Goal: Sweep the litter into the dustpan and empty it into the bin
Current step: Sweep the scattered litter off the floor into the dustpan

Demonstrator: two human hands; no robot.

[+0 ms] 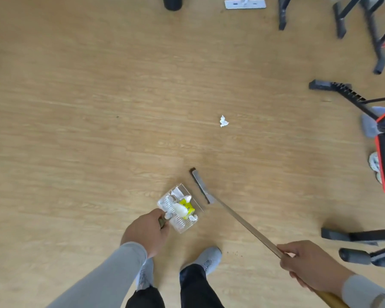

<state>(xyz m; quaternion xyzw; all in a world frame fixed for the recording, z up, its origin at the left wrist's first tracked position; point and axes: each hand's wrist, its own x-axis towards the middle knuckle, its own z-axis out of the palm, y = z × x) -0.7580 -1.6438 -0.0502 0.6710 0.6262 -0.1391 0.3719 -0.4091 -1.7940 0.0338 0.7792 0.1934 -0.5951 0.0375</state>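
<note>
Gripping the dustpan [180, 211] by its handle in the left hand [146, 232] and the broom [236, 216] shaft in the right hand [309, 266], a person stands on the wood floor [76, 107], white and yellow scraps already in the pan, 1 crumpled paper [223, 121] lying well ahead.
</note>
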